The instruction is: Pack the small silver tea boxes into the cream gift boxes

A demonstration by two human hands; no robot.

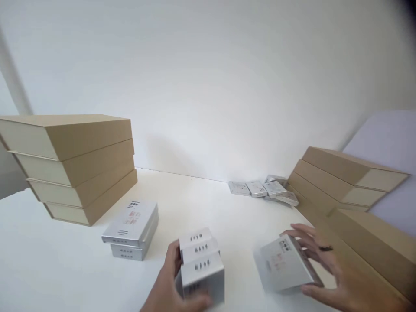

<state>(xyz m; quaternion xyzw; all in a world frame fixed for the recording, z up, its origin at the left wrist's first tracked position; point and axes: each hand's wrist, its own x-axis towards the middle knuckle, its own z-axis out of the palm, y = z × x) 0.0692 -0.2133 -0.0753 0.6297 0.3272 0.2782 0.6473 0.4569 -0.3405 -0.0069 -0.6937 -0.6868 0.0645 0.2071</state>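
My left hand (167, 284) grips a bundle of several small silver boxes (200, 263) held upright at the bottom centre, fingers wrapped round its left side. My right hand (328, 271) holds one flat silver box (284, 264) tilted above the white table (58, 260), fingers on its right edge and thumb under its lower corner. Two more silver boxes (131, 229) lie stacked flat to the left of my left hand.
A tall stack of tan cardboard boxes (76, 167) stands at the left. More tan boxes (344, 182) lean at the right, with a long one (373, 247) beside my right hand. Several small silver boxes (263, 189) lie by the back wall.
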